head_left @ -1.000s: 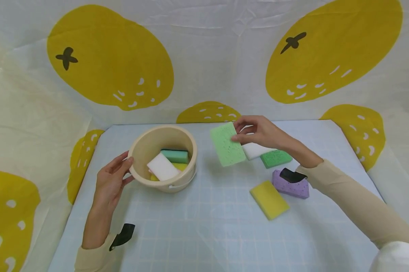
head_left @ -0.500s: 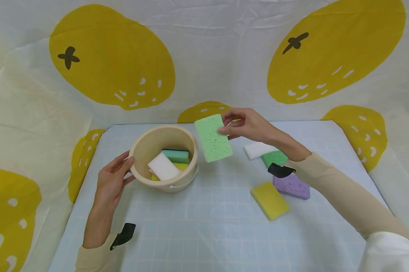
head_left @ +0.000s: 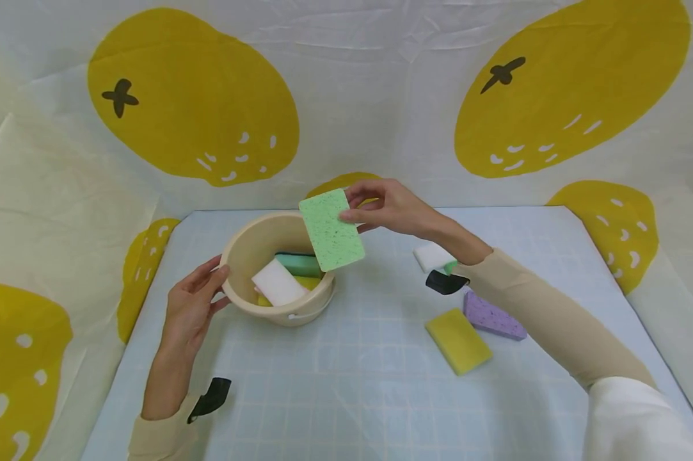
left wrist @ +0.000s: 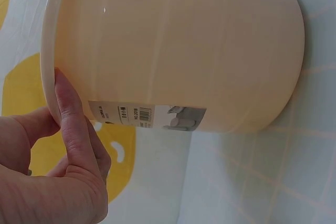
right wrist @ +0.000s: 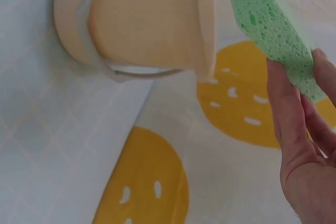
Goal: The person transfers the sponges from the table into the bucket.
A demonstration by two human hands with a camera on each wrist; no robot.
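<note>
A light green sponge (head_left: 330, 232) is pinched at its right edge between the thumb and fingers of my right hand (head_left: 397, 208). In the head view it overlaps the right rim of a beige bucket (head_left: 248, 250); the right wrist view shows the sponge (right wrist: 268, 24) above the rim. My left hand (head_left: 191, 307) grips the bucket's left rim, and the left wrist view shows thumb and fingers (left wrist: 73, 124) on either side of it. Inside the bucket lie a white sponge (head_left: 278, 282), a teal sponge (head_left: 297, 264) and a yellow piece (head_left: 307, 282), partly covered.
Right of the bucket, a yellow sponge (head_left: 459, 340), a purple sponge (head_left: 493, 315) and a white sponge (head_left: 432, 257) lie on the pale blue checked table (head_left: 346, 397). A green one is mostly hidden by my right sleeve (head_left: 530, 301). A patterned sheet (head_left: 375, 96) stands behind.
My right hand has carried the light green sponge leftward and slightly up, from beside the bucket to over its right rim. The left hand keeps its hold on the bucket.
</note>
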